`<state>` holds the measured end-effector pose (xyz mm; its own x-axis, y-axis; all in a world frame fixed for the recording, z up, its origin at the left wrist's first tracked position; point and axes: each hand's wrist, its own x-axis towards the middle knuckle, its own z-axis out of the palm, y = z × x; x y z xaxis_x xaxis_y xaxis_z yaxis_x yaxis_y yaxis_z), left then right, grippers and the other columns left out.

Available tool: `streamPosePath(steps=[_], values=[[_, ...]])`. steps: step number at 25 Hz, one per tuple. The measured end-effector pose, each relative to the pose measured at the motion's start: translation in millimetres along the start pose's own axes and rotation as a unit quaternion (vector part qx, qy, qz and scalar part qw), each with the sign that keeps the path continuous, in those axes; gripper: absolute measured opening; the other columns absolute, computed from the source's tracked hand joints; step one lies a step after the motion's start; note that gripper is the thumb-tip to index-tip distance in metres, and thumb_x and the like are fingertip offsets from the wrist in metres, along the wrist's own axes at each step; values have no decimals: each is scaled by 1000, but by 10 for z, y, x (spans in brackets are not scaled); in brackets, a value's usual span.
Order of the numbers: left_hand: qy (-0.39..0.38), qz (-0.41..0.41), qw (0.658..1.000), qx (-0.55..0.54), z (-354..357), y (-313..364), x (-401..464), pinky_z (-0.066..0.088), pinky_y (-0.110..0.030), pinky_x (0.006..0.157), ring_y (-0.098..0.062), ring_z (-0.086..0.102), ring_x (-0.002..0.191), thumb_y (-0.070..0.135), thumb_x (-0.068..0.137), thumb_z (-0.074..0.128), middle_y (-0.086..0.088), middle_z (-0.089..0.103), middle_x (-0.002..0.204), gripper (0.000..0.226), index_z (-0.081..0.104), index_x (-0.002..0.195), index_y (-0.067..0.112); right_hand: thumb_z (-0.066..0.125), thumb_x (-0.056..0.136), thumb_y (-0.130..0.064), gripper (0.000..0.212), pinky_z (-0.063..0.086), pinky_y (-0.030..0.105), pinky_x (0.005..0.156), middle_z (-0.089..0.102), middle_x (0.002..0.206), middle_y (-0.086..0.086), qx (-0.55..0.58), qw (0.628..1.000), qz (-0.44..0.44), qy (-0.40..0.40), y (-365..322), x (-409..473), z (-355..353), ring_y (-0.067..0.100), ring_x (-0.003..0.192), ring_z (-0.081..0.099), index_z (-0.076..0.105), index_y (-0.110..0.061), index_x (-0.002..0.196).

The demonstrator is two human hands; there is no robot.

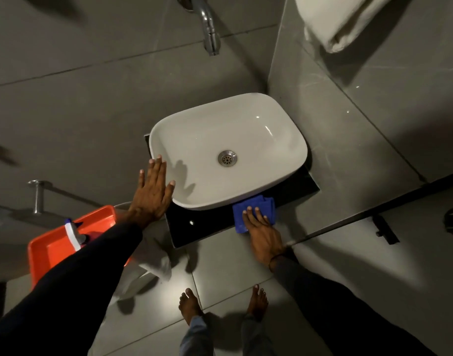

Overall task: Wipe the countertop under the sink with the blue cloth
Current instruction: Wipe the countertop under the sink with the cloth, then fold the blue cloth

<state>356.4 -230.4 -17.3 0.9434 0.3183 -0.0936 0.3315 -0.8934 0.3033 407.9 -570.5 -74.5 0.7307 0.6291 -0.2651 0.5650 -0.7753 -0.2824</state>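
Pressing blue cloth (253,210) under rt hand (264,235) (flat) on countertop (194,227).

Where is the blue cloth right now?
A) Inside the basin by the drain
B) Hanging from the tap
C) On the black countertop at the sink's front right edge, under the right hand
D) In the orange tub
C: the blue cloth lies on the black countertop against the white sink rim, with the right hand pressed flat on it.
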Motion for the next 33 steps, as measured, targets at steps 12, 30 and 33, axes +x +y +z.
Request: streamPosePath(steps=[12, 30, 33], values=[[-17, -125, 961, -247, 357, -296, -679, 28, -47, 125, -35, 33, 151, 41, 103, 45, -22, 37, 160, 67, 32, 154, 0, 56, 91, -14, 69, 14, 39, 127, 28, 166, 8, 41, 995, -92, -4, -1842, 85, 519, 27, 156, 19, 32, -11, 156], [-150, -389, 722, -552, 278, -128, -1398, 58, -28, 73, -28, 66, 95, 12, 92, 68, -16, 68, 109, 37, 65, 125, -4, 75, 82, -9, 30, 58, 39, 88, 62, 112, 8, 380, 880, 284, 10, -1935, 333, 179, 32, 108, 66, 58, -20, 104], [-133, -417, 678, -591, 85, -360, -1758, 48, -29, 74, -26, 62, 92, 13, 83, 73, -14, 67, 102, 38, 67, 118, 0, 77, 80, -9, 39, 57, 38, 86, 59, 109, 6, 412, 869, 272, -43, -2282, 296, 239, 35, 109, 66, 53, -20, 108]])
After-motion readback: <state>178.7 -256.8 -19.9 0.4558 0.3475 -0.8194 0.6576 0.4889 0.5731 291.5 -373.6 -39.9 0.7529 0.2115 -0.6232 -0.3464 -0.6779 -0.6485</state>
